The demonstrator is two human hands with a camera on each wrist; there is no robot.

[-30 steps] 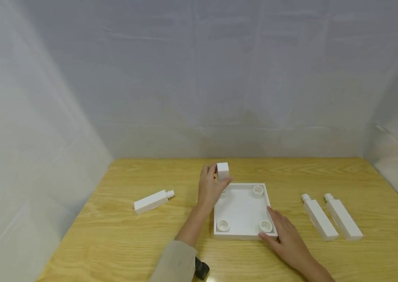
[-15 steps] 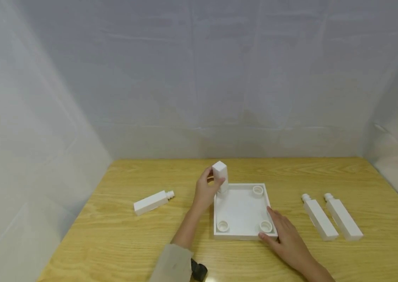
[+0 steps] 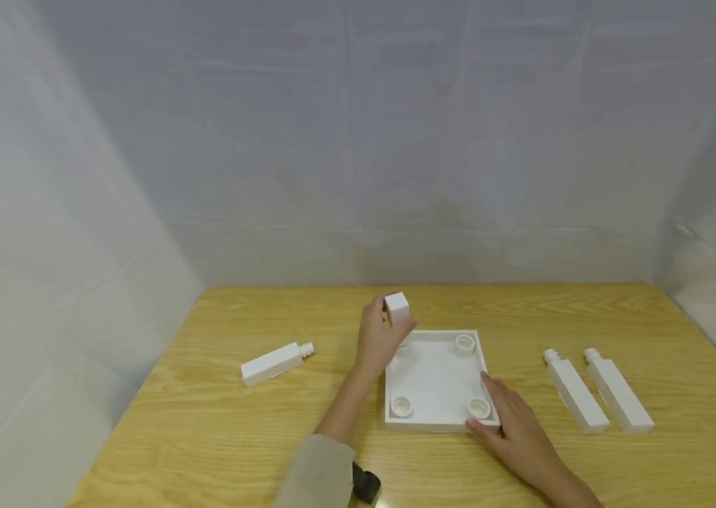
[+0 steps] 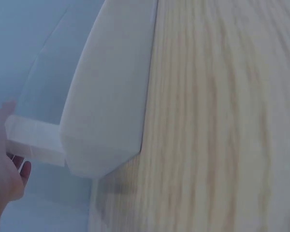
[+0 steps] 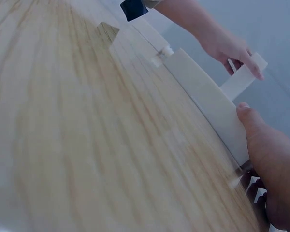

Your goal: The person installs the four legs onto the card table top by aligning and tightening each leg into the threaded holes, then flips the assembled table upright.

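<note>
White block leg [image 3: 396,307] stands upright at the tray's [image 3: 437,423] 11 o'clock corner socket, your left hand [image 3: 378,341] curled round it. Your right hand [image 3: 518,428] rests flat-fingered on the tray's 4 o'clock corner. By my judgement none is seated yet; three legs lie on the table [image 3: 205,416].

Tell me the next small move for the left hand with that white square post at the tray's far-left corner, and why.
Probably keep seating it: the left hand grips the white square post upright over the far-left corner socket of the white square plastic tray, while the right hand steadies the tray's near-right corner. Whether the post is fully seated cannot be told, so a gentle downward twist seems right.
</note>
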